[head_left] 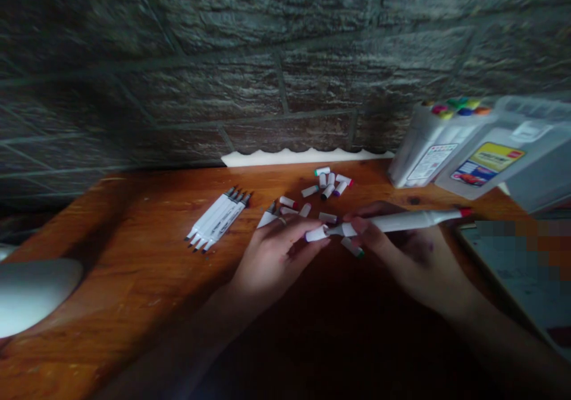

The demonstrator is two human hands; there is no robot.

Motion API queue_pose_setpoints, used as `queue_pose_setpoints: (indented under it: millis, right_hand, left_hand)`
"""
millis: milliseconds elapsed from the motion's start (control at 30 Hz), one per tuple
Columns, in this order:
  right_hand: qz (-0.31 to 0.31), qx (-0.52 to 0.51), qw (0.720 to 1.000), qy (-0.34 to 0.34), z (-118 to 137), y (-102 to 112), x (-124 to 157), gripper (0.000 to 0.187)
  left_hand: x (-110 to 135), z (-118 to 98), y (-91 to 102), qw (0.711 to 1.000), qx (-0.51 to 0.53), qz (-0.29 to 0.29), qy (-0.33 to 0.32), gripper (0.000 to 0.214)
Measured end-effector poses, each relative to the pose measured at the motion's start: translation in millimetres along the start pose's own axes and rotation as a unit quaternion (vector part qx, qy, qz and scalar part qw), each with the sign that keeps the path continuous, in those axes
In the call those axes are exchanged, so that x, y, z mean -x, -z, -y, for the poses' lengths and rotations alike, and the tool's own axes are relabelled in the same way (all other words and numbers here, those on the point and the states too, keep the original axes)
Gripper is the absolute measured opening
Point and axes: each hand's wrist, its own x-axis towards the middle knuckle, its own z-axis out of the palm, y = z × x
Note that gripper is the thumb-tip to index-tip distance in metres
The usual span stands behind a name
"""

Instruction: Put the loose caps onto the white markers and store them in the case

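Note:
My right hand [392, 239] grips a white marker [401, 221] with a red tip at its far right end. My left hand [276, 245] pinches a white marker cap [316, 233] at the marker's left end; the grey nib section shows at the cap's mouth, and I cannot tell how far it sits inside. Several loose caps [328, 191] with coloured ends lie behind my hands. One green-ended cap [352, 247] rests below the marker. An uncapped marker [268, 214] lies partly hidden behind my left hand.
Several uncapped white markers [218, 221] lie side by side on the wooden table [134, 227]. A clear case of markers [428, 144] and its open lid [486, 156] stand at back right. A white rounded object [35, 293] is at left, a brick wall [223, 78] behind.

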Motion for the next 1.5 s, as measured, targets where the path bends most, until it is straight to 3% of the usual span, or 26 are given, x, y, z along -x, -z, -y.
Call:
queue_pose_setpoints:
  millis: [133,267,367,533,633,733,867,1000,1100,1200,1300,1333,1433,1500]
  right_hand:
    - [0.075,-0.014,0.997,-0.021,-3.2,-0.5,-0.2,0.008]
    - [0.062,-0.042,0.995,-0.06,-1.1,0.1,-0.1,0.012]
    - [0.006,-0.031,0.996,-0.078,0.8,1.3,-2.0,0.016]
    - [-0.139,0.068,0.984,-0.094,-9.5,19.0,-13.7,0.037]
    - [-0.076,0.211,0.967,-0.119,-19.4,36.0,-31.8,0.044]
    - [0.0,0.295,0.947,-0.13,-26.3,43.9,-59.4,0.031]
    - [0.055,0.365,0.92,-0.132,-37.4,35.2,-97.4,0.019]
    - [0.092,0.39,0.906,-0.138,-47.2,26.5,-115.9,0.018]
    - [0.093,0.376,0.913,-0.128,-39.9,28.3,-108.6,0.021]
    - [0.112,0.325,0.933,-0.105,-16.8,25.9,-81.7,0.028]
    - [0.168,0.239,0.953,-0.081,7.4,11.7,-44.3,0.038]
    - [0.186,0.164,0.965,-0.088,12.5,5.7,-33.0,0.036]
    - [0.169,0.044,0.978,-0.115,16.0,-6.0,-12.2,0.028]
    - [0.109,0.017,0.986,-0.127,11.6,-4.2,-9.7,0.027]
  left_hand:
    - [-1.5,-6.4,-2.1,0.998,0.036,0.058,0.0,0.02]
    - [-2.2,-14.1,-5.6,0.99,0.09,0.098,0.045,0.018]
    - [-1.6,-11.5,-6.1,0.988,0.075,0.108,0.077,0.021]
    - [-5.3,8.3,2.7,0.992,-0.068,0.029,0.102,0.021]
    - [-9.6,15.8,6.6,0.987,-0.141,0.041,0.069,0.014]
    - [-10.4,17.5,4.4,0.979,-0.188,0.05,0.064,0.023]
    - [-6.5,20.4,2.0,0.978,-0.188,0.057,0.063,0.039]
    - [-4.8,24.6,7.8,0.983,-0.164,0.042,0.074,0.037]
    - [-6.5,21.3,12.1,0.989,-0.115,0.013,0.087,0.026]
    - [-9.3,9.3,11.8,0.993,0.03,-0.02,0.115,0.025]
    - [-11.5,-6.4,6.8,0.964,0.231,-0.023,0.127,0.028]
    - [-11.8,-10.8,4.7,0.951,0.279,-0.021,0.131,0.027]
    - [-10.9,-17.3,0.0,0.934,0.325,-0.027,0.149,0.024]
    - [-9.2,-16.2,-1.1,0.941,0.302,-0.028,0.148,0.023]
